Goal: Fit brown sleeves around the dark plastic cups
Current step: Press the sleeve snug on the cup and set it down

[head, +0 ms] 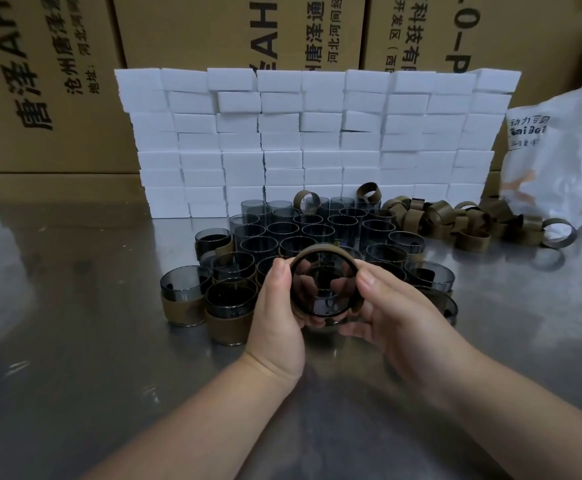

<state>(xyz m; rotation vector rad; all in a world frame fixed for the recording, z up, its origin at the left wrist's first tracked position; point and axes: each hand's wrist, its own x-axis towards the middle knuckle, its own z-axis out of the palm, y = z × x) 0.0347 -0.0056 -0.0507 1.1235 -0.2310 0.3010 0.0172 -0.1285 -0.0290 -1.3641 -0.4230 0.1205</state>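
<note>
Left hand (275, 313), right hand (396, 313) — fingers (353, 329) curled round cup (324, 292)

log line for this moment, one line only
step: fitting sleeve | left hand: grips cup | right hand: grips cup | sleeve: around held cup
</note>
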